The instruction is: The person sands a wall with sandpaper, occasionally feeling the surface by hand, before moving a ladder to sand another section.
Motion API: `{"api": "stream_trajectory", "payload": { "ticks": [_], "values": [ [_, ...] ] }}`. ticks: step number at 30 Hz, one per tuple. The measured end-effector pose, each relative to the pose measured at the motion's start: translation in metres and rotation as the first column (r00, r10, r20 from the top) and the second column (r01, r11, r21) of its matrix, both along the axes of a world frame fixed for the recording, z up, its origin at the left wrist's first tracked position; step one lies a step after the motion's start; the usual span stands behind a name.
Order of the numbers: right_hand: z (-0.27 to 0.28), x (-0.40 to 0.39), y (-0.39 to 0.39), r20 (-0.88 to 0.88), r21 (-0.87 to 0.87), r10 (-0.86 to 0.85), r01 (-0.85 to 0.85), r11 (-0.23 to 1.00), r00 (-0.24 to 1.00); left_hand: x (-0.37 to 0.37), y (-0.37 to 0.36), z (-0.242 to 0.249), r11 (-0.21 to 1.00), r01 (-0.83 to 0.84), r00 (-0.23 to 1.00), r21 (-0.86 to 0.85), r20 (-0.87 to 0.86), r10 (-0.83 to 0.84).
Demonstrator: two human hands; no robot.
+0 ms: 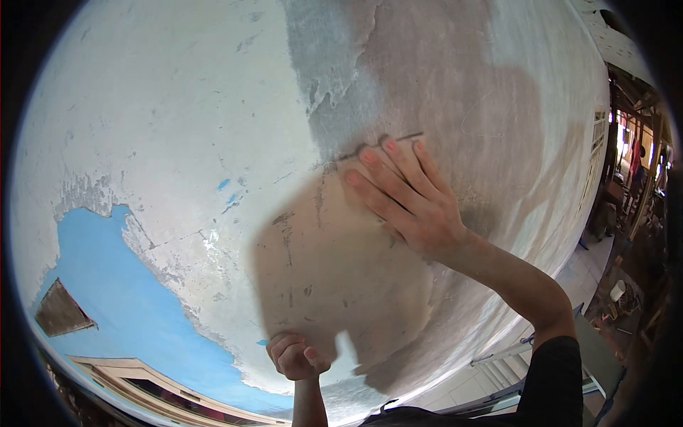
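My right hand (pixel 409 196) lies flat against a plastered wall (pixel 185 92), fingers stretched up and slightly spread. Under them is a thin tan sheet of sandpaper (pixel 353 165), pressed to the wall, its dark upper edge showing just past the fingertips. The palm hides most of the sheet. Lower down, my left hand (pixel 295 356) is curled into a fist close to the wall; what it holds, if anything, I cannot tell. Grey and brownish filler patches (pixel 427 64) spread above the right hand, and my shadow falls around both hands.
Bright blue paint (pixel 142 277) with a ragged plaster border covers the wall's lower left, around a dark triangular patch (pixel 62 311). A blue-edged metal platform or bench (pixel 597 352) stands at lower right. Beyond it lies a cluttered area with a white container (pixel 617 290).
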State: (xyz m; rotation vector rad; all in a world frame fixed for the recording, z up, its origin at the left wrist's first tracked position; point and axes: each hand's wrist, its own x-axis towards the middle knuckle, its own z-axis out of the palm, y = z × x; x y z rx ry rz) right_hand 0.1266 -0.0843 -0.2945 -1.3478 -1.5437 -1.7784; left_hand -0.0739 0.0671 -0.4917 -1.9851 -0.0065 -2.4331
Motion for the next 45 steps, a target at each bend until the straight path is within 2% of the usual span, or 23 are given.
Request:
{"api": "stream_trajectory", "payload": {
  "ticks": [4, 10, 13, 16, 19, 22, 25, 28, 34, 40, 43, 45],
  "values": [
    [0.025, -0.016, 0.007, -0.068, -0.021, 0.021, -0.023, 1.0, 0.997, 0.003, -0.003, -0.001, 0.999, 0.034, 0.999, -0.023, 0.008, -0.034],
    [-0.029, -0.015, 0.015, -0.093, -0.083, 0.002, -0.01, 0.996, 0.996, 0.001, -0.002, -0.001, 0.999, 0.039, 0.999, -0.012, 0.004, -0.039],
    [-0.005, -0.017, 0.011, -0.074, -0.093, 0.051, -0.058, 0.994, 0.996, 0.002, -0.001, 0.001, 0.999, 0.041, 0.999, 0.005, -0.025, -0.041],
    [0.018, -0.025, 0.013, -0.149, -0.095, 0.036, -0.05, 0.994, 0.988, 0.003, -0.003, 0.001, 0.999, 0.052, 0.999, -0.004, -0.009, -0.052],
    [-0.01, -0.027, 0.015, -0.136, -0.032, -0.021, 0.017, 0.999, 0.991, 0.001, -0.001, 0.002, 0.998, 0.055, 0.998, 0.001, -0.019, -0.055],
    [-0.027, -0.019, 0.015, -0.085, -0.06, -0.014, 0.009, 0.998, 0.996, -0.001, -0.001, 0.0, 0.998, 0.055, 0.998, -0.001, -0.038, -0.055],
    [-0.004, -0.026, 0.014, -0.096, -0.05, 0.043, -0.048, 0.998, 0.994, 0.0, -0.002, 0.002, 0.998, 0.065, 0.997, -0.002, -0.048, -0.065],
    [0.02, -0.035, 0.022, -0.165, 0.05, 0.077, -0.07, 0.996, 0.983, 0.002, -0.002, 0.002, 0.998, 0.066, 0.998, -0.021, -0.022, -0.066],
    [-0.03, -0.021, 0.014, -0.079, -0.154, 0.0, -0.012, 0.988, 0.997, -0.001, -0.002, 0.001, 0.998, 0.066, 0.998, -0.023, -0.021, -0.067],
    [0.004, -0.031, 0.015, -0.106, -0.092, 0.053, -0.063, 0.994, 0.993, 0.002, -0.002, 0.003, 0.999, 0.043, 0.999, -0.008, -0.023, -0.043],
    [-0.028, -0.035, 0.02, -0.168, -0.05, -0.003, -0.005, 0.999, 0.986, -0.001, -0.002, 0.004, 0.998, 0.052, 0.998, -0.022, -0.023, -0.053],
    [-0.032, -0.026, 0.019, -0.114, -0.084, 0.015, -0.025, 0.996, 0.993, 0.0, -0.002, 0.004, 0.997, 0.075, 0.997, -0.032, -0.003, -0.076]
  ]
}}
